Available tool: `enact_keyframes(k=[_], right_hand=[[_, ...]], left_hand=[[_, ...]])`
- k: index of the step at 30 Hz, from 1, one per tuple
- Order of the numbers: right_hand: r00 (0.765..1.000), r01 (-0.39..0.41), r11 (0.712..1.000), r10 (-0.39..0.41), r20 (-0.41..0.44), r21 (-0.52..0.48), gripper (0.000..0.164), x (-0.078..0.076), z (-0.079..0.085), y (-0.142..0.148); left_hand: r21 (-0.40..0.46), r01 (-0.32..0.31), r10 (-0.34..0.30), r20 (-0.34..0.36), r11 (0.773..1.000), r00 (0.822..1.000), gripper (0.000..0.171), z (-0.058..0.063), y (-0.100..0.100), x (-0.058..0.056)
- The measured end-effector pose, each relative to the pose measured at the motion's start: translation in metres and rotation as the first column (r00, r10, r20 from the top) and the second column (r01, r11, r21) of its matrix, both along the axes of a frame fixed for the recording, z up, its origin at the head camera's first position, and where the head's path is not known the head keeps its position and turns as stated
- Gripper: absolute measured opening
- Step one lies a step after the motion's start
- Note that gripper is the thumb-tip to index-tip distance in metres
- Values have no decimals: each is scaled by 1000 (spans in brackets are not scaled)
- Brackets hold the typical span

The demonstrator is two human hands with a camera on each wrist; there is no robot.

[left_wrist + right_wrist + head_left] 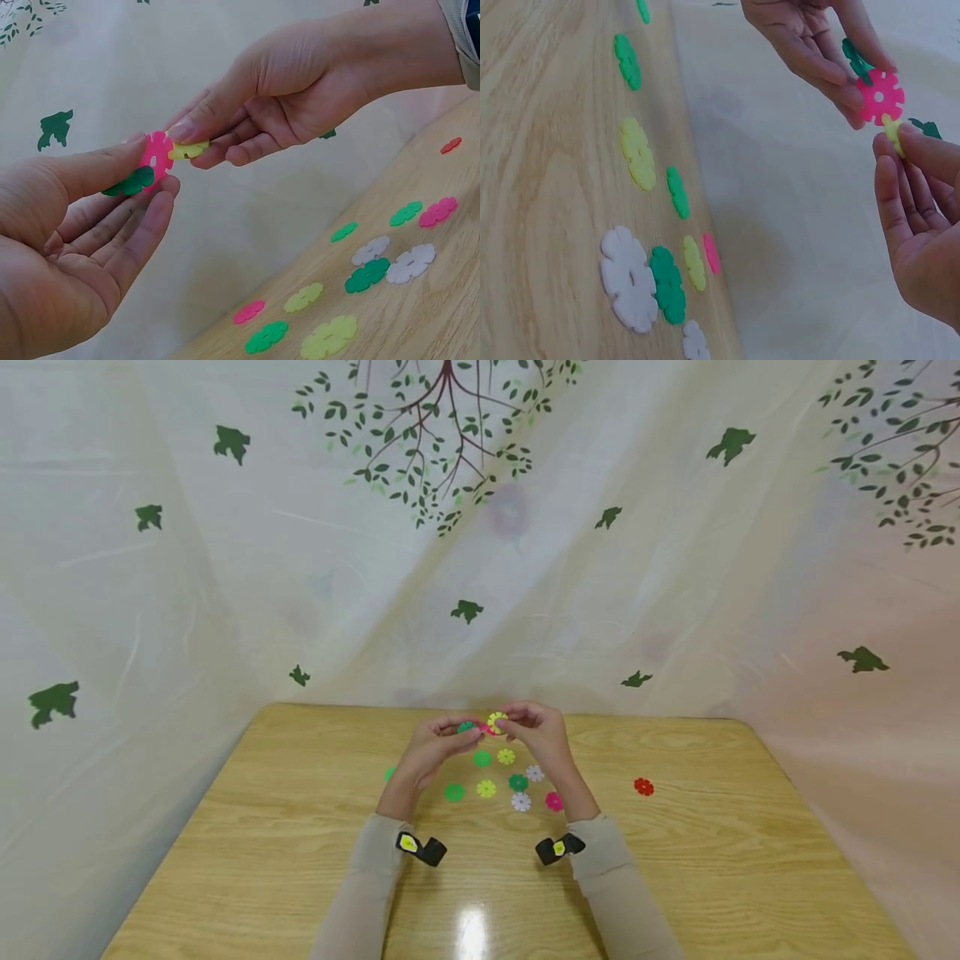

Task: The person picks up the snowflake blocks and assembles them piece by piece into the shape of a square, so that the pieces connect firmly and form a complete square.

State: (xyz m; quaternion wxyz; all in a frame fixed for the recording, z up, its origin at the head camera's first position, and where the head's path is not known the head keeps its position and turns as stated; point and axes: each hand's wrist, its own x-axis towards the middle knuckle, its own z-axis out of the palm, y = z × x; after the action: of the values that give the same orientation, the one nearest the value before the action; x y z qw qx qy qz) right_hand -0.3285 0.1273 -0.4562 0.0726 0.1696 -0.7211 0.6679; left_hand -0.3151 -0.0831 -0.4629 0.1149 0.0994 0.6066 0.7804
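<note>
In the left wrist view, a pink notched plastic disc (pixel 156 160) is joined to a dark green disc (pixel 131 182), with a yellow disc (pixel 189 150) at its other side. My left hand (pixel 429 748) pinches the pink and green discs between thumb and fingers. Thumb and fingers of my right hand (pixel 546 737) pinch the yellow disc, which meets the pink disc's edge in the right wrist view. Whether it is slotted in fully I cannot tell. Both hands are raised above the far part of the table, close together.
Several loose discs lie on the wooden table (pixel 300 860) beneath the hands, among them a light green disc (pixel 454 792), a yellow one (pixel 487 788) and a white one (pixel 521 802). A red disc (pixel 643 787) lies apart at the right. A leaf-printed cloth (pixel 360 610) hangs behind the table.
</note>
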Motion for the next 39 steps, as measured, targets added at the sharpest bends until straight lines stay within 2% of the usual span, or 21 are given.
enact_keyframes(k=[6, 11, 15, 18, 24, 27, 33, 36, 39], right_hand=[[998, 58, 997, -59, -13, -48, 20, 3, 1, -6], [998, 57, 992, -60, -24, -109, 17, 7, 2, -10], [999, 40, 993, -44, -29, -112, 16, 9, 2, -11], [999, 24, 996, -26, -25, -84, 17, 8, 1, -10], [1000, -7, 998, 6, -20, -59, 20, 3, -4, -12], [999, -17, 999, 16, -28, -45, 22, 2, -4, -14], [998, -64, 998, 64, -24, -9, 24, 5, 1, -18], [996, -82, 997, 82, -18, -7, 27, 5, 4, -19], [995, -99, 994, 99, -5, 41, 30, 4, 6, -17]], left_hand=[[15, -37, 37, 9, 999, 999, 37, -2, 2, -1], [-10, -84, 84, -24, 996, 996, 35, -2, 6, 1], [-14, -105, 104, -42, 994, 994, 34, -2, 6, 3], [-20, -88, 87, -29, 996, 996, 35, -1, 5, 4], [-7, 29, -29, 5, 1000, 1000, 40, 1, 2, -1], [-2, 55, -55, 2, 998, 998, 40, 2, 4, -2], [-21, 23, -24, -16, 1000, 1000, 33, 3, 6, -1], [-5, 0, 0, -8, 1000, 1000, 31, 4, 6, -1], [18, -25, 25, 5, 1000, 1000, 30, 4, 4, -1]])
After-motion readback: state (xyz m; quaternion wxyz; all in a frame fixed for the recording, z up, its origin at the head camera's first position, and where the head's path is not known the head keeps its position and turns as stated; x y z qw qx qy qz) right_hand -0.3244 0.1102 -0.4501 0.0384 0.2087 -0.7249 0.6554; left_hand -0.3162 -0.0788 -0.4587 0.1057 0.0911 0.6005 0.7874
